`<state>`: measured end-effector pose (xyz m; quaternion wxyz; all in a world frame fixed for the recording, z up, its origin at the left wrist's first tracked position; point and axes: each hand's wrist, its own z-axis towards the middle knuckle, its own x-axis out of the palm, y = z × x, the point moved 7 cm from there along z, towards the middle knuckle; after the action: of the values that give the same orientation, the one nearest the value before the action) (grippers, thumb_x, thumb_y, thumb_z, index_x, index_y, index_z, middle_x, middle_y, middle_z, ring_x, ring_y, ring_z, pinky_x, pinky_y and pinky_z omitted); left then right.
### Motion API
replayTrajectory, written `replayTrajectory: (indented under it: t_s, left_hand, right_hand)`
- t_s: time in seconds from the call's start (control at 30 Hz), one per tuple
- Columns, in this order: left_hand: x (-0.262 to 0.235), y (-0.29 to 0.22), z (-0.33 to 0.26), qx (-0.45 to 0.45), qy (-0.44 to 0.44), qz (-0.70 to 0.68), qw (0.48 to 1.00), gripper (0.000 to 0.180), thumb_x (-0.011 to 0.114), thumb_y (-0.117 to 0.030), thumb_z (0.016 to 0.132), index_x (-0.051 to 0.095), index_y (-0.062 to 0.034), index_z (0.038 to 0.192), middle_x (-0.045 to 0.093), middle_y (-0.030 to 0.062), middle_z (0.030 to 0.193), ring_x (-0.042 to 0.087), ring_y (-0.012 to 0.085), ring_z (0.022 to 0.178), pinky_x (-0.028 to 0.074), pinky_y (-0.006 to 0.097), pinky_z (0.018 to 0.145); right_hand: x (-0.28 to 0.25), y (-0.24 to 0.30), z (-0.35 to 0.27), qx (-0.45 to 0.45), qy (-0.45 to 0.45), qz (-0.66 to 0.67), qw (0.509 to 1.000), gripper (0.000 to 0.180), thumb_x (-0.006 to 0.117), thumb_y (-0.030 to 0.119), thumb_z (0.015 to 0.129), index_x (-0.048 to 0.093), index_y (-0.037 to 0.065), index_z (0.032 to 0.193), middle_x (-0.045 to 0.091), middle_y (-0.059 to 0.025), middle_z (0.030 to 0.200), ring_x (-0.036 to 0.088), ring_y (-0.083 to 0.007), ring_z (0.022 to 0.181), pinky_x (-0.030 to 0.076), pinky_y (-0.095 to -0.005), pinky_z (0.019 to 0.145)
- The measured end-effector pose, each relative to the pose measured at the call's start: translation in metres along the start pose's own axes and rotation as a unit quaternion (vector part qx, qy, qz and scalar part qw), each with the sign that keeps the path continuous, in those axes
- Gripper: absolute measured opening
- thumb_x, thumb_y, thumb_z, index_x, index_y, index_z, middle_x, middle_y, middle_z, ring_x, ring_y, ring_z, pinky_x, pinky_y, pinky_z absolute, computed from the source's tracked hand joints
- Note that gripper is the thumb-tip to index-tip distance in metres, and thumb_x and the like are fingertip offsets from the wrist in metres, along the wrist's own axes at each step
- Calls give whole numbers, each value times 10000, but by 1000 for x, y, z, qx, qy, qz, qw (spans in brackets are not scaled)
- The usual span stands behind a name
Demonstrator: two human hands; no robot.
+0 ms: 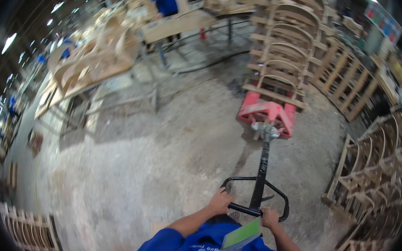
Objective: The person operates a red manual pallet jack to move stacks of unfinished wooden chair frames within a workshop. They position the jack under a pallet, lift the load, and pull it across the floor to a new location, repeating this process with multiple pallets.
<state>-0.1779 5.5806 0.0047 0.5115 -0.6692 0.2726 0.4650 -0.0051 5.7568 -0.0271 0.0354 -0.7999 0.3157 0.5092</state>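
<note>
My left hand (221, 201) is closed round the left side of a black loop handle (241, 208). On the lower bar's right end, my right hand (269, 218) also grips it. A black shaft (261, 168) runs from the handle up to a red pallet jack (269, 112), which stands beyond my hands, a little to the right. Loaded on the jack is a wooden pallet (275, 96) stacked with several curved wooden frames (285, 46). The jack's forks are hidden under the load.
Workbenches (180, 24) with curved wooden parts (95, 63) stand at the far left and centre. A slatted wooden pallet (348, 81) leans at the right. Racks of curved pieces (380, 157) line the right side, with another stack (31, 233) at lower left. A co-worker in blue (165, 2) stands behind a bench.
</note>
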Motion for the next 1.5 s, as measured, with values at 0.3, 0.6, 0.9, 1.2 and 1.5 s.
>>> replayTrajectory:
  t_s: [0.3, 0.6, 0.9, 1.2, 1.5]
  left_hand:
    - [-169, -17, 144, 37, -297, -19, 954, 142, 734, -144, 694, 622, -103, 770, 627, 143, 771, 624, 389, 813, 470, 512, 695]
    - [-22, -34, 24, 11, -73, 76, 994, 190, 765, -274, 703, 669, -113, 738, 685, 158, 798, 648, 380, 832, 480, 504, 791]
    - [-65, -6, 84, 61, 10, 108, 992, 207, 737, -300, 701, 704, -105, 761, 708, 161, 778, 694, 373, 793, 522, 501, 743]
    - [-128, -25, 110, 18, -219, 92, 971, 130, 743, -200, 653, 664, -105, 695, 643, 175, 691, 637, 417, 705, 473, 535, 665]
    - [22, -43, 16, 19, 198, 114, 973, 346, 777, -426, 743, 752, -116, 895, 746, 163, 853, 714, 378, 869, 529, 495, 832]
  right_hand:
    - [-261, 9, 36, -48, -312, -54, 947, 152, 701, 203, 773, 685, 109, 892, 736, -153, 846, 731, -335, 839, 533, -494, 723]
    - [-32, -3, -26, -52, -253, -14, 966, 125, 699, 203, 783, 680, 135, 886, 707, -94, 786, 713, -327, 787, 520, -491, 719]
    - [-126, -18, 13, -59, -73, 33, 995, 347, 800, 411, 748, 743, 187, 1008, 751, -120, 1028, 715, -350, 1018, 560, -530, 818]
    - [-197, 6, 5, -62, -337, -71, 937, 116, 697, 169, 746, 659, 118, 842, 700, -118, 736, 708, -339, 708, 500, -502, 649]
    - [30, -23, -12, 1, 18, 35, 999, 264, 752, 337, 784, 754, 177, 995, 753, -124, 1017, 724, -326, 1010, 515, -537, 902]
